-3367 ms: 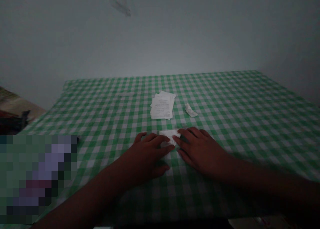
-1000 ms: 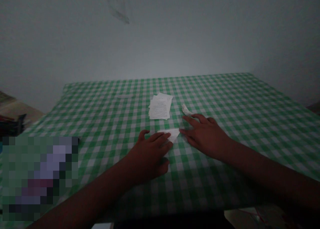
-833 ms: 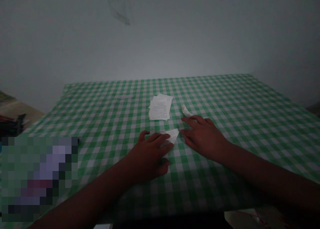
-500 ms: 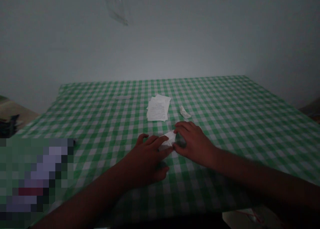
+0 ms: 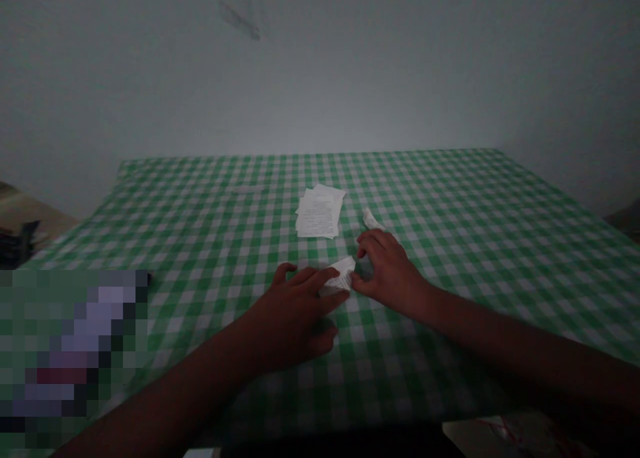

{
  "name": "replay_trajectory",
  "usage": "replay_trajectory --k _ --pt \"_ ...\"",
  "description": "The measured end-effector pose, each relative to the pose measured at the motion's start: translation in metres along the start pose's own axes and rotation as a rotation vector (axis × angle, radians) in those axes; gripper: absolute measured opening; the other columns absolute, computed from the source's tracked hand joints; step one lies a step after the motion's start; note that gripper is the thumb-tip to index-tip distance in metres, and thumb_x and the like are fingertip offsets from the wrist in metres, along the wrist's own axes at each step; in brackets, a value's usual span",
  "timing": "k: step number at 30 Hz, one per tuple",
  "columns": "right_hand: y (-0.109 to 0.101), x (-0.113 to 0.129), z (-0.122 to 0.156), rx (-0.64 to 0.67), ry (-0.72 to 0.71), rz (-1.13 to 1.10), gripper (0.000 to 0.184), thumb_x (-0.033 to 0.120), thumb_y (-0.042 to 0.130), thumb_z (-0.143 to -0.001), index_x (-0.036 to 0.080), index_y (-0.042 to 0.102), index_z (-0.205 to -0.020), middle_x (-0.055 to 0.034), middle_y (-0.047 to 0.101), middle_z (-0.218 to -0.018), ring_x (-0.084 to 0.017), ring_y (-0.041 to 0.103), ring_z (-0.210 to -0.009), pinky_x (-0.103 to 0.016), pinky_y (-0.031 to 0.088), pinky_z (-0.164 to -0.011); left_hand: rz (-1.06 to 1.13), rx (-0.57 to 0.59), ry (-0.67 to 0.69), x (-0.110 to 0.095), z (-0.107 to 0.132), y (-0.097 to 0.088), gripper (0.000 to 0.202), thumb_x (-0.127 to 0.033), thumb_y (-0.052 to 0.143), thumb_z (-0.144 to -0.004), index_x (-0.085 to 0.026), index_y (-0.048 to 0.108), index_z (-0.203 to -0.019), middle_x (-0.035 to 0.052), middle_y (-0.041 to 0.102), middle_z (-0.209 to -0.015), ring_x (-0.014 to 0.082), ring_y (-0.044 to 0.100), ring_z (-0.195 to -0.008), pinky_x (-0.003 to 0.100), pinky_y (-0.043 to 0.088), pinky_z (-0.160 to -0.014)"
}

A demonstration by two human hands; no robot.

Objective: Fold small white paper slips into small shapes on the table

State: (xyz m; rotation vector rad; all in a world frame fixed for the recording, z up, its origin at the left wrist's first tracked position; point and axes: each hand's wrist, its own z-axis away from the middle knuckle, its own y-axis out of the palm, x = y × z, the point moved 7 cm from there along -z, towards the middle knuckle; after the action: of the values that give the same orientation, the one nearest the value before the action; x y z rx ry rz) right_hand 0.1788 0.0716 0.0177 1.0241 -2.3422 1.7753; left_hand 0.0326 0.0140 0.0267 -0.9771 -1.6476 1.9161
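A small folded white paper point(image 5: 341, 275) lies on the green-and-white checked tablecloth point(image 5: 450, 231) between my hands. My left hand point(image 5: 295, 315) lies flat with its fingers stretched out, the fingertips pressing the paper's left part down. My right hand point(image 5: 387, 271) has its fingers curled and pinches the paper's right edge, lifting it a little. The room is dim.
Behind the hands lies a small stack of printed white sheets point(image 5: 320, 213). A crumpled scrap of paper point(image 5: 371, 219) rests to its right. A blurred-out patch point(image 5: 75, 351) covers the near left. A pale wall point(image 5: 350, 78) rises behind the table.
My right hand drew in from a flat reach toward the scrap, curled its fingers and took the paper's right edge. My left hand stayed on the paper.
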Motion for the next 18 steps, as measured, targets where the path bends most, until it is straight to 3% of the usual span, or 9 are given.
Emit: replay_trajectory --k 5,13,18 --pt "0.001 -0.015 -0.009 0.001 0.059 0.034 0.023 0.028 0.064 -0.072 0.022 0.049 -0.088 -0.0088 0.056 -0.101 -0.028 0.052 -0.099 -0.044 0.046 -0.080 -0.002 -0.018 -0.008 0.002 0.001 0.000 0.051 -0.034 0.057 -0.086 -0.033 0.049 -0.136 0.0099 0.039 -0.151 0.0350 0.043 -0.132 0.066 0.023 -0.103" --pt "-0.003 0.014 0.005 0.066 -0.044 -0.006 0.027 0.028 0.066 -0.072 0.021 0.049 -0.092 -0.0097 0.056 -0.106 -0.028 0.052 -0.102 -0.043 0.046 -0.084 -0.015 -0.024 -0.004 0.001 0.002 -0.001 0.056 -0.033 0.059 -0.084 -0.033 0.046 -0.139 0.0106 0.037 -0.152 0.0352 0.042 -0.132 0.067 0.024 -0.103" --pt "-0.003 0.000 -0.001 0.011 0.013 0.011 0.025 0.027 0.066 -0.072 0.021 0.047 -0.087 -0.0097 0.055 -0.103 -0.028 0.052 -0.100 -0.044 0.046 -0.083 -0.014 -0.021 0.001 0.000 0.002 -0.001 0.053 -0.033 0.058 -0.085 -0.032 0.048 -0.137 0.0103 0.038 -0.152 0.0340 0.044 -0.131 0.064 0.024 -0.104"
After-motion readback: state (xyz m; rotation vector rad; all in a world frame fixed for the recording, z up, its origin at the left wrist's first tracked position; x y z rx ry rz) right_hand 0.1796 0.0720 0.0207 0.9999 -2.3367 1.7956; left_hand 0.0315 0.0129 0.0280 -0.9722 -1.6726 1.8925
